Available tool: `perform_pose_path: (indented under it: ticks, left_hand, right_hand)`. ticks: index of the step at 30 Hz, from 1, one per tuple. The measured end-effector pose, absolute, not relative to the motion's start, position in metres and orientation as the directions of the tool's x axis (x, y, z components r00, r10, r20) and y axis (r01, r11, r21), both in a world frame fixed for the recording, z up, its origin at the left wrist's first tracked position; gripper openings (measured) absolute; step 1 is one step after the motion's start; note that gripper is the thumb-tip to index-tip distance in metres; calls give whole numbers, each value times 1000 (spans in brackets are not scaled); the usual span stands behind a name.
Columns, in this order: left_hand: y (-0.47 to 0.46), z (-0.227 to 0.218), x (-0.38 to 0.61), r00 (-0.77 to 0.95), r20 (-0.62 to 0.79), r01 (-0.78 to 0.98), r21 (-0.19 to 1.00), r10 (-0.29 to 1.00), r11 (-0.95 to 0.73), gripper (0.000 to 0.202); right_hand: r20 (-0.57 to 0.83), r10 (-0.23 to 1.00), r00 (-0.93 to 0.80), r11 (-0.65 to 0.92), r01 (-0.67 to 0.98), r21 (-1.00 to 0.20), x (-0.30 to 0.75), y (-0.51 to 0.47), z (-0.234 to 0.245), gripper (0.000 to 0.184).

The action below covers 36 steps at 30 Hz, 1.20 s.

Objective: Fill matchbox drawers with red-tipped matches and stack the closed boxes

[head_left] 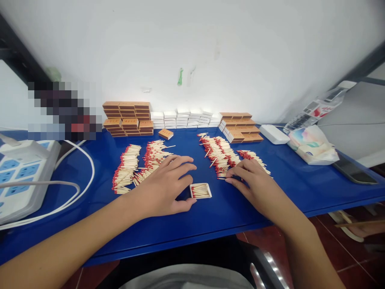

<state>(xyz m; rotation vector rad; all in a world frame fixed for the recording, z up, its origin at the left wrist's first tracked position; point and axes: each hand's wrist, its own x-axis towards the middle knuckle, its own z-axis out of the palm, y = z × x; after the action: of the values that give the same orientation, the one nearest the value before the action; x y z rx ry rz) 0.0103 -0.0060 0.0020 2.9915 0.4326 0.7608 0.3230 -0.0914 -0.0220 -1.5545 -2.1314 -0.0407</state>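
Note:
A small white matchbox tray (201,190) lies on the blue table with several red-tipped matches in it. My left hand (168,182) has thumb and index finger at the tray's left end, the other fingers stretched out above. To the right, my right hand (252,180) pinches at the near end of a row of matches (221,156); its fingertips partly cover the matches there. Another small match pile (255,158) shows just behind that hand. On the left lie two more rows, one of loose matches (126,168) and one match heap (155,156) partly behind my left hand.
Along the wall stand brown matchboxes (128,116), white trays (185,118) and more matchboxes (240,128). One matchbox (166,134) lies alone. A power strip (24,176) with cables is left; a white case (273,134), tissue pack (313,145), bottle (320,107) and phone (355,168) are right.

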Motion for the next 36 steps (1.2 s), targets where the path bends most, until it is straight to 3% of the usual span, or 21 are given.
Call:
perform_pose_path:
  ticks: [20, 27, 36]
  left_hand:
    - [-7, 3, 10, 843, 464, 262, 86, 271, -961, 19]
    - [-6, 3, 10, 839, 477, 261, 70, 262, -963, 20]
    - [-8, 5, 11, 836, 487, 249, 76, 254, -966, 17]
  right_hand:
    - [432, 874, -221, 346, 908, -236, 323, -89, -28, 15]
    - [455, 858, -237, 370, 901, -228, 291, -97, -8, 14]
    - [430, 818, -383, 438, 898, -33, 245, -102, -9, 20]
